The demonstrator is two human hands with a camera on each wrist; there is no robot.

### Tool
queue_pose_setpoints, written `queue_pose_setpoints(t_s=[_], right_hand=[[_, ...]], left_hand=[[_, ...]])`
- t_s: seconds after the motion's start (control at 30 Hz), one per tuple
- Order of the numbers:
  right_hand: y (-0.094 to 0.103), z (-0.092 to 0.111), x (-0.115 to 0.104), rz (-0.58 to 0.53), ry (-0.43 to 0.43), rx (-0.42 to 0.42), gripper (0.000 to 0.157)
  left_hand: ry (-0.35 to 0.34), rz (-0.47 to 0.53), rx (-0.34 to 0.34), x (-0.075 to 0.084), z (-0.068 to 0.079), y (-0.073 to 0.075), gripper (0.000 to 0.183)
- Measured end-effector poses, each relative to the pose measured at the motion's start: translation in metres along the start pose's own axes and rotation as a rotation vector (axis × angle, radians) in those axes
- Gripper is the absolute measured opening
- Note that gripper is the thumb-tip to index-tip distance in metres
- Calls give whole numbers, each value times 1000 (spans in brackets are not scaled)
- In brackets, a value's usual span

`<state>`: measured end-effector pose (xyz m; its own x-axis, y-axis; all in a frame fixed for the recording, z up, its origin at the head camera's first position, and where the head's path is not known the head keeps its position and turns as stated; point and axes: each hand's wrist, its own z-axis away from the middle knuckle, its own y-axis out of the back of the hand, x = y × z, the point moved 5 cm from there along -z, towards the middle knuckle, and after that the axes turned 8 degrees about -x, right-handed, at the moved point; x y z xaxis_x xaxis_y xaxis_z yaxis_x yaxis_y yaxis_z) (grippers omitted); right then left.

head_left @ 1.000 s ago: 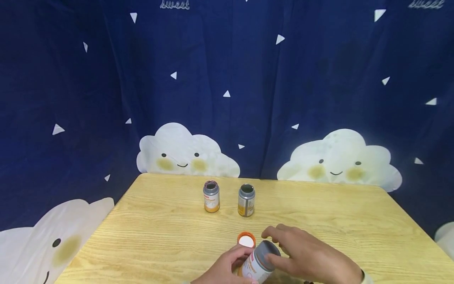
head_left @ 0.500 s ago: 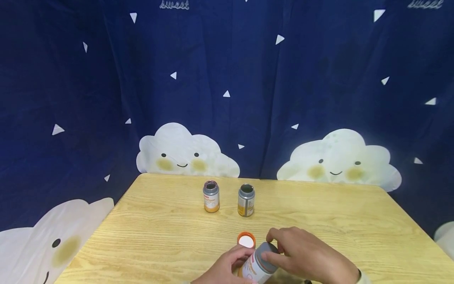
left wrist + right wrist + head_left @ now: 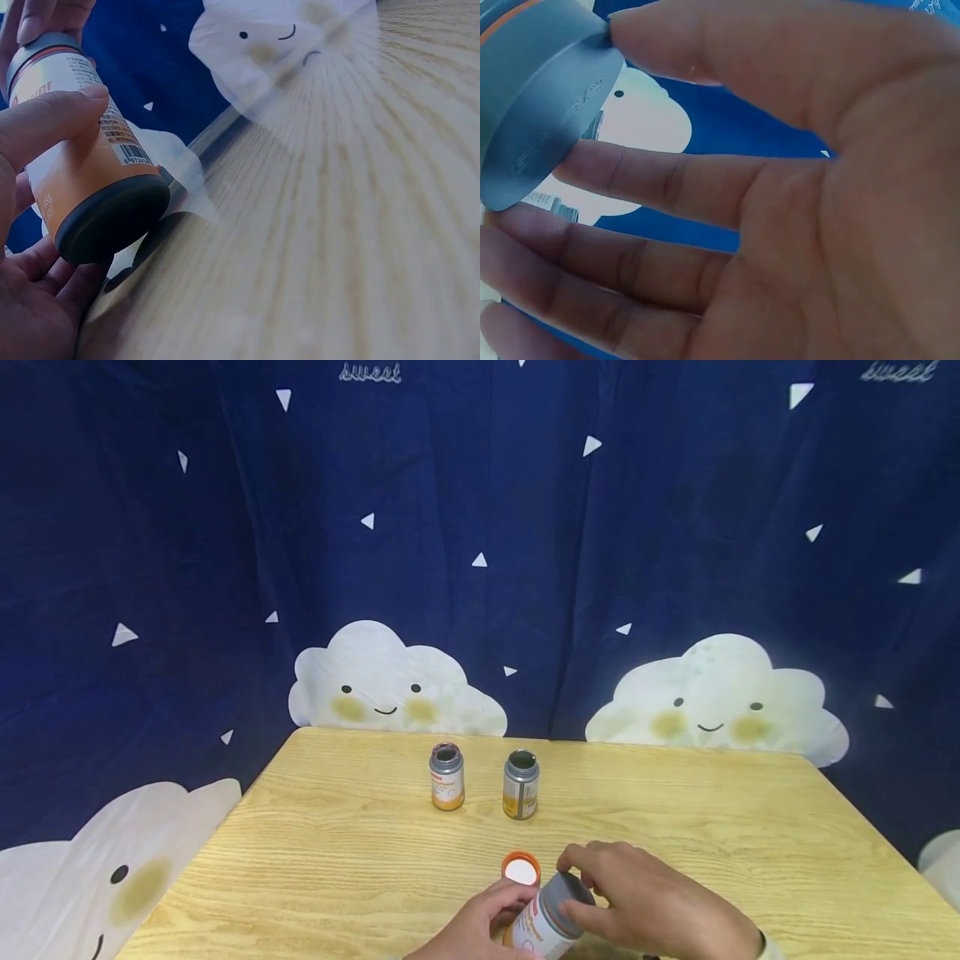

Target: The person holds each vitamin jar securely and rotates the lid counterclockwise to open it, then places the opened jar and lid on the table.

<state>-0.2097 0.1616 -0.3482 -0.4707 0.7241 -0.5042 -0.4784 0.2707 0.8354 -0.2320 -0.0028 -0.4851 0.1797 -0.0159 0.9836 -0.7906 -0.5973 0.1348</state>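
Note:
A pill bottle (image 3: pixel 536 929) with a white and orange label tilts to the right in my left hand (image 3: pixel 476 927). In the left wrist view, that hand's thumb lies across the label, and the bottle's dark base (image 3: pixel 116 217) points down toward the table. My right hand (image 3: pixel 652 897) grips the bottle's wide grey cap (image 3: pixel 564 903) at its edge. The right wrist view shows the thumb at one side of the cap's rim and the fingertips at the other. An orange lid (image 3: pixel 521 868) with a white inside lies just behind my left hand.
Two uncapped bottles, one with a white and orange label (image 3: pixel 447 781) and one turned to its back label (image 3: pixel 521 789), stand farther back on the wooden table (image 3: pixel 337 860). A dark blue curtain (image 3: pixel 420 543) with clouds hangs behind. A small dark thing (image 3: pixel 651 957) shows below my right wrist.
My right hand shifts slightly on the cap; its fingers reach over the rim, draw in, then ease back a little. The left hand and bottle stay almost still.

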Motion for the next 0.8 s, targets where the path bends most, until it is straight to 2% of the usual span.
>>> queue_pose_setpoints(t_s=[0.47,0.57,0.7,0.8], right_hand=[[2,3,-10,69,78,28,34],[1,4,-10,55,60,25,34],[0,3,-6,27,-31,14,30],[1,3,-4,58,-61,46,32]], left_hand=[[1,1,26,2,-1,-1,52],[16,11,32,1,-1,0,51],[53,27,23,0,1,0,50],[52,33,14,1,1,0,49]])
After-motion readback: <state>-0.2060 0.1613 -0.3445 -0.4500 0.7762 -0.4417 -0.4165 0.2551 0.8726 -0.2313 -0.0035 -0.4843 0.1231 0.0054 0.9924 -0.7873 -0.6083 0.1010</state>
